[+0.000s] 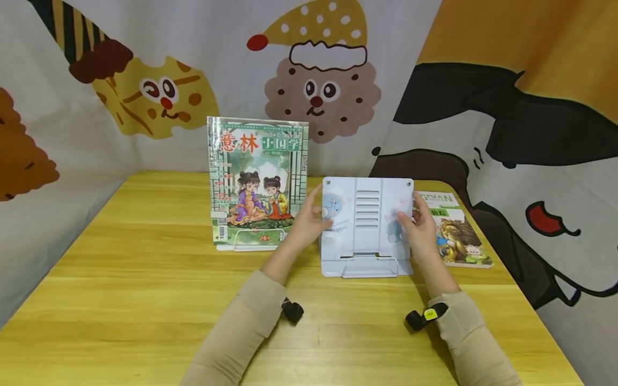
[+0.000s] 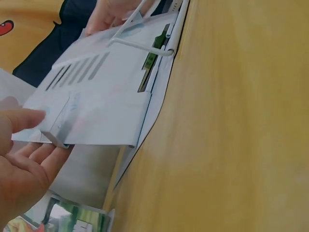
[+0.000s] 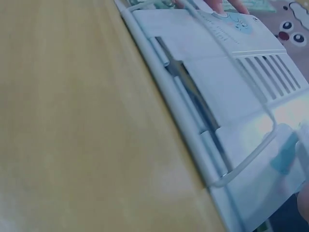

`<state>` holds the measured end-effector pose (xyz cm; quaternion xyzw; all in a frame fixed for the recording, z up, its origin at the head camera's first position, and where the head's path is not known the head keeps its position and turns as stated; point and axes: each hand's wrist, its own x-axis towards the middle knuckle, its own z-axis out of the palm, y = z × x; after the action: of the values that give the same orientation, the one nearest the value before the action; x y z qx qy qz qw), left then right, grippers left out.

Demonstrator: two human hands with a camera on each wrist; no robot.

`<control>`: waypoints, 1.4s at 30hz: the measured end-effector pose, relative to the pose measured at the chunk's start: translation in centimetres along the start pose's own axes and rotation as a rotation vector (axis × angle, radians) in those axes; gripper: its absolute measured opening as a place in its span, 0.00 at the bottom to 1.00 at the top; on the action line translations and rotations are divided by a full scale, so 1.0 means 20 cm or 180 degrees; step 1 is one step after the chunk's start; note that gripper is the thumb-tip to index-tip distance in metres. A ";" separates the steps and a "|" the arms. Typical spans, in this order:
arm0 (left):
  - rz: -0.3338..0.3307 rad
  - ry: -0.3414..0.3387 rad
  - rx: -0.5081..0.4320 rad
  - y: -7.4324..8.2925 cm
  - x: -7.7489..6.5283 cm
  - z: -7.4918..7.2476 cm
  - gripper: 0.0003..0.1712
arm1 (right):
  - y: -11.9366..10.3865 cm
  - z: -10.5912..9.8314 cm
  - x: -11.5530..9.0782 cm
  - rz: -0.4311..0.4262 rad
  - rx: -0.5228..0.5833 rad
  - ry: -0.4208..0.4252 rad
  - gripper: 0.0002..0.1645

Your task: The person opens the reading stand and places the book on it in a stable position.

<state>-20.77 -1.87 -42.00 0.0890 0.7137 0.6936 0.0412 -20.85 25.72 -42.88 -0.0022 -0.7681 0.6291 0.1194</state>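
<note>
A pale blue-white book stand [image 1: 338, 244] with cartoon prints, a row of slots and a wire page holder [image 1: 369, 276] at its foot stands propped up on the table. My left hand [image 1: 309, 221] grips the stand's left edge. In the left wrist view its thumb [image 2: 26, 118] lies over the front face, with the fingers behind the panel. My right hand [image 1: 421, 228] holds the opposite edge, thumb on the front. Only a sliver of that hand shows in the right wrist view, where the wire holder runs across the panel.
Left of the stand, a green magazine [image 1: 260, 187] with two cartoon figures stands upright on another stand with a wire holder. A book with a lion cover [image 1: 458, 238] lies flat on the wooden table [image 1: 145, 300] at right. Behind hangs a cartoon-printed curtain [image 1: 232, 32].
</note>
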 end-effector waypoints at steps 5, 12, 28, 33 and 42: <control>0.0164 -0.0014 0.0017 0.04 -0.01 -0.01 0.51 | -0.07 -0.01 0.00 -0.0224 0.0087 0.0115 0.38; 0.0417 -0.0130 0.0261 0.11 -0.03 -0.01 0.47 | -0.18 0.00 -0.03 -0.0617 0.0216 0.0127 0.38; 0.0663 -0.0602 0.0386 0.18 -0.20 -0.04 0.42 | -0.41 0.10 -0.18 -0.0234 -0.0910 0.0046 0.43; 0.0750 -0.0788 0.0403 0.21 -0.29 -0.02 0.40 | -0.45 0.10 -0.21 -0.0214 -0.0922 -0.0005 0.46; 0.1081 -0.1085 0.0721 0.26 -0.39 0.03 0.35 | -0.47 0.10 -0.21 -0.0216 -0.0651 -0.0147 0.48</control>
<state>-12.70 -2.56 -37.39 0.3271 0.7444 0.5812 0.0336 -15.68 21.09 -34.96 0.0262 -0.8305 0.5429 0.1221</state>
